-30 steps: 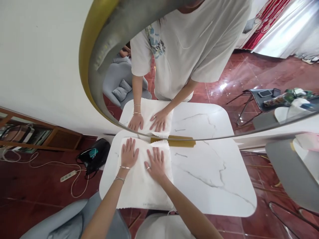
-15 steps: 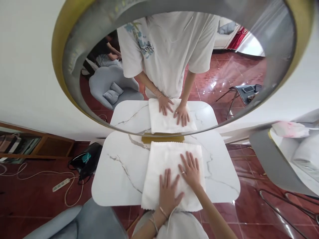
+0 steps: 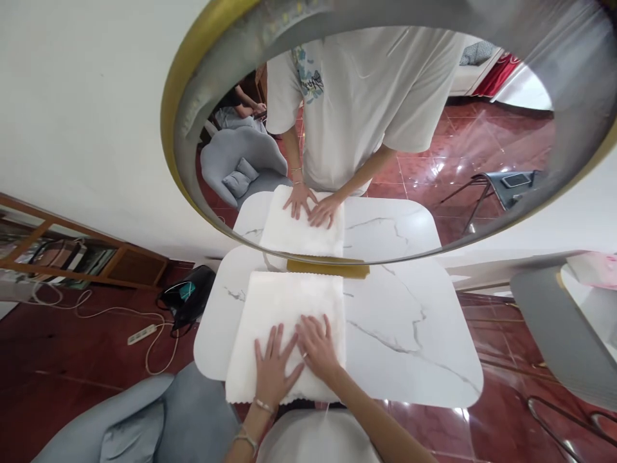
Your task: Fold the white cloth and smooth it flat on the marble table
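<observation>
A folded white towel lies on the left part of a white marble-look table. My left hand rests flat on the towel's near edge, fingers spread. My right hand, with a ring on it, lies flat beside it on the towel, fingers stretched out and touching the left hand's fingertips. Neither hand holds anything. A round gold-framed mirror stands at the table's far edge and reflects my white-shirted body, both hands and the towel.
A grey chair sits at the near left. A black bag, a power strip and cables lie on the red tiled floor to the left. A wooden shelf runs along the wall. Another grey seat stands at right.
Both hands have slid from the towel's far part toward its near edge and closer together. The view has swung sideways and back.
</observation>
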Available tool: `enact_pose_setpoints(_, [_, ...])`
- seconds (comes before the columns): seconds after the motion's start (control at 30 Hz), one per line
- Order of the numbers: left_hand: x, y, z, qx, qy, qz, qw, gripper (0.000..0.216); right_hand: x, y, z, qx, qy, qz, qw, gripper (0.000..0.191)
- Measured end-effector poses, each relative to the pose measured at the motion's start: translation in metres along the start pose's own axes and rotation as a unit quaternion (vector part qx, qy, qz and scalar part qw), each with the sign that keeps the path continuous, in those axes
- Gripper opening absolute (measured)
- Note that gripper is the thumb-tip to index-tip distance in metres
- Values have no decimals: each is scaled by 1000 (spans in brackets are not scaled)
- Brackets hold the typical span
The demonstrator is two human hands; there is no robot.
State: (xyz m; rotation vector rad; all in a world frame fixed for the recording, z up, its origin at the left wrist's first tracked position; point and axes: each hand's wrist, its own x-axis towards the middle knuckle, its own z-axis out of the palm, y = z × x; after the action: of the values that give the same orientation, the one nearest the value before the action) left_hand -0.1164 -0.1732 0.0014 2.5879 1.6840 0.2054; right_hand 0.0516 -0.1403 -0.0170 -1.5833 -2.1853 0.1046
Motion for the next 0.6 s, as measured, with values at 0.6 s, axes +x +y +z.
enact_pose_setpoints(0.6, [114,-189,-2,-38,39,-109,993,52,122,-76,78,-16,30,98,995,57])
